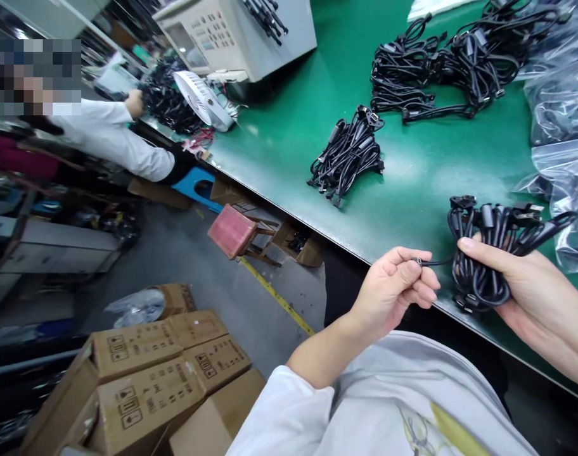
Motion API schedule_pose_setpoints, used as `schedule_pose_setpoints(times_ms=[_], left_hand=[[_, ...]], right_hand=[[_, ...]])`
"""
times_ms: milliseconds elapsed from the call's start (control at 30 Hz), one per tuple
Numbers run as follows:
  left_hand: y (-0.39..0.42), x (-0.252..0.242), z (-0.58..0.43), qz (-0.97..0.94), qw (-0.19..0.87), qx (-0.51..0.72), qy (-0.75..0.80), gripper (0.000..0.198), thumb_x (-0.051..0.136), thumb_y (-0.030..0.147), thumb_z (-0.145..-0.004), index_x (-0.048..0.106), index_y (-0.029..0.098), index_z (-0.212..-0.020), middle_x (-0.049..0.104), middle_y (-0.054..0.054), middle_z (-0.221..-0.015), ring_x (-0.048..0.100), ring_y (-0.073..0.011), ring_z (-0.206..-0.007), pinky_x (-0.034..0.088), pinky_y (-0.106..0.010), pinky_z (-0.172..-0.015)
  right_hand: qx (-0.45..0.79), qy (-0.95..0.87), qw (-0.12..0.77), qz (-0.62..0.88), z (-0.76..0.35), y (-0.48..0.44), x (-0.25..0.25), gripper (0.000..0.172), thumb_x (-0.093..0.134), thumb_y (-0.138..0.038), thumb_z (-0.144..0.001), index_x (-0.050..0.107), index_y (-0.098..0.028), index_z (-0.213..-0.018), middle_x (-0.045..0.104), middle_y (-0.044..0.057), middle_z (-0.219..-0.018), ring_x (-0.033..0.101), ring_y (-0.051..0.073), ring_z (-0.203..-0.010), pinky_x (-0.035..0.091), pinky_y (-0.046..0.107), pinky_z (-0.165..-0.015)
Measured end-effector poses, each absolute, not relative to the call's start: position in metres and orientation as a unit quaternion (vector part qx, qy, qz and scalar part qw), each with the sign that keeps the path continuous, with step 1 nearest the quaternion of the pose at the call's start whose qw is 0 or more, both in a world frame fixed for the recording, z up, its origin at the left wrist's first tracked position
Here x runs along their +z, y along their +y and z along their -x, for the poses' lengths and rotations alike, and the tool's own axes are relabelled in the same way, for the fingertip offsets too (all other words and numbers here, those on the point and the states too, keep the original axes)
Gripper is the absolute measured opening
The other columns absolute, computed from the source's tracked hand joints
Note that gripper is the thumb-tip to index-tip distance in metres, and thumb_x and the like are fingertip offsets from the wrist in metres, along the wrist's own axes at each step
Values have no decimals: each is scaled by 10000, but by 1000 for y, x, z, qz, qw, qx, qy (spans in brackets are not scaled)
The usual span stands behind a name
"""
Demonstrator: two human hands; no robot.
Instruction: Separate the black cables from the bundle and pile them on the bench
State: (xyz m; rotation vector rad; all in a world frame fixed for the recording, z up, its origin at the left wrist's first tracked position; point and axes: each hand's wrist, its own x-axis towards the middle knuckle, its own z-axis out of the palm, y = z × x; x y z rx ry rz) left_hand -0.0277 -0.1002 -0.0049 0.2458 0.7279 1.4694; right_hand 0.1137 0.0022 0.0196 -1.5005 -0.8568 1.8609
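Note:
In my right hand (517, 278) is a bundle of black cables (481, 272), held over the front edge of the green table with the thumb across it. My left hand (396, 285) pinches a small cable connector (417, 261) between thumb and forefinger. A short length of black cable runs from that connector to the bundle. Farther back on the table lies another bundle of black cables (348, 155), apart from both hands. A larger heap of black cables (460, 63) lies toward the back right.
Clear plastic bags (567, 158) line the right side of the green table (279, 158). A beige machine (241, 38) and a white fan (203, 101) stand at the far left. Below are a red-topped stool (232, 231) and cardboard boxes (151, 386). Another person (113, 136) sits beyond.

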Motion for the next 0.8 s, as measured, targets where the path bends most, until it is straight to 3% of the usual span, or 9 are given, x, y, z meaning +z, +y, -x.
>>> schedule_pose_setpoints(times_ms=[333, 500, 700, 800], left_hand=[[-102, -8, 28, -100, 678, 636, 354, 492, 878, 491, -771, 677, 145, -1056, 714, -5, -733, 643, -78, -538, 464, -159, -477], [-102, -10, 30, -124, 674, 636, 354, 500, 855, 507, -793, 650, 150, -1076, 707, -3, -736, 643, -82, -542, 471, -169, -493], [-122, -10, 62, -223, 621, 679, 321, 306, 791, 373, -873, 570, 179, -955, 686, 26, -649, 571, -67, -446, 477, -169, -493], [-146, -11, 86, -268, 574, 716, 293, 167, 679, 306, -958, 565, 184, -947, 677, 26, -623, 482, -43, -371, 418, -134, -430]], right_hand=[[717, -296, 282, 564, -111, 1, 24, 439, 981, -243, -383, 763, -227, -764, 617, -22, -770, 568, 174, -753, 535, 231, -570], [718, -321, 271, 556, -113, 3, 20, 401, 986, -275, -428, 764, -252, -762, 648, -18, -770, 575, 173, -723, 549, 238, -557], [667, -458, 200, 553, -115, 33, 14, 419, 933, -531, -560, 729, -246, -791, 686, 34, -718, 603, 191, -622, 507, 315, -529], [615, -556, 178, 530, -96, 76, 18, 401, 955, -484, -574, 707, -244, -780, 621, -10, -606, 555, 183, -569, 438, 323, -533]])
